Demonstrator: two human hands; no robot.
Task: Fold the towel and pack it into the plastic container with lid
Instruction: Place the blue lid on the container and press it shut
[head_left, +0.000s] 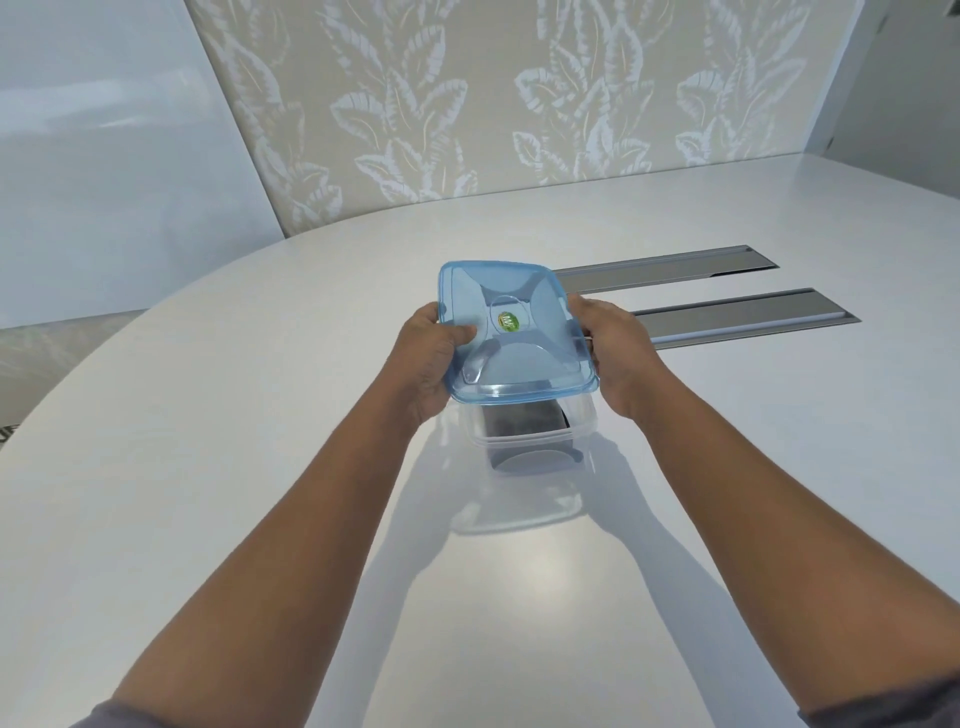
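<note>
A translucent blue lid with a green round sticker is held tilted above a clear plastic container that stands on the white table. My left hand grips the lid's left edge, thumb on top. My right hand grips its right edge. A dark folded towel lies inside the container, showing below the lid's near edge and through the clear wall. The far part of the container is hidden by the lid.
Two long grey metal cable slots are set into the table behind and to the right of the container. A leaf-patterned wall rises behind the table's curved far edge.
</note>
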